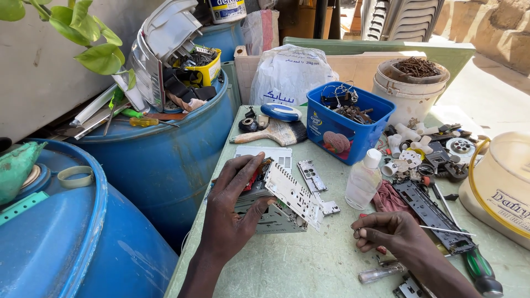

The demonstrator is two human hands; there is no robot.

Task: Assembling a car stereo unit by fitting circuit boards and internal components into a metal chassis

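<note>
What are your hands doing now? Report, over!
Left hand flat on opened metal device. Right hand pinching a thin tool. Clear bottle stands between them, over.

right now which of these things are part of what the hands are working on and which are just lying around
In hand:
- left hand pressing down on the metal device chassis
- right hand pinching a thin tool
- loose metal bracket

Lying about:
- paintbrush
- blue tub
- clear bottle
- green-handled screwdriver
- blue barrels
</note>
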